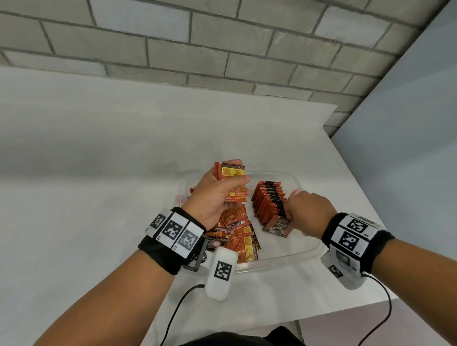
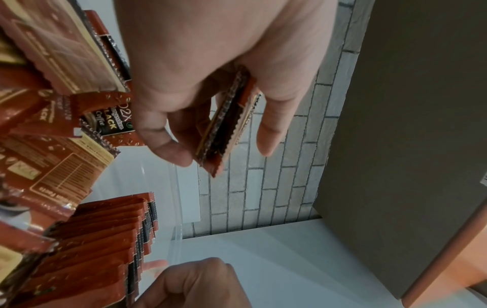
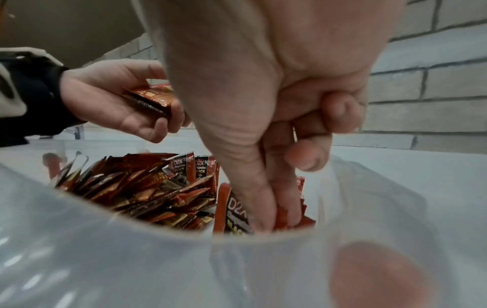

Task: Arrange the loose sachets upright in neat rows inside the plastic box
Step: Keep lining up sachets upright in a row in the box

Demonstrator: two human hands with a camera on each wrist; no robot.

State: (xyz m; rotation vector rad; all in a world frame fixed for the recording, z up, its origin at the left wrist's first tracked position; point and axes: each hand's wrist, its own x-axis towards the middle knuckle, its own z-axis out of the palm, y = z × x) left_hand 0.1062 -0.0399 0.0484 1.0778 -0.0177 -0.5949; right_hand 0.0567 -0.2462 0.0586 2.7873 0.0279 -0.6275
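Observation:
A clear plastic box (image 1: pixel 292 255) stands on the white table. Inside it on the right, a row of upright red-brown sachets (image 1: pixel 269 200) leans back. A loose heap of sachets (image 1: pixel 239 235) lies in the box's left part. My left hand (image 1: pixel 219 195) holds a small stack of sachets (image 1: pixel 231 173) above the heap; in the left wrist view the stack (image 2: pixel 226 123) sits between thumb and fingers. My right hand (image 1: pixel 306 213) pinches the front sachet of the row (image 1: pixel 277 225), thumb on its face, with the pinched sachet (image 3: pixel 231 210) showing the D2X label.
The white table (image 1: pixel 93 168) stretches wide to the left and behind the box. A grey brick wall (image 1: pixel 201 42) runs along the back. The table's right edge (image 1: pixel 371 203) lies close to the box. Cables (image 1: pixel 181 305) trail from both wrist bands.

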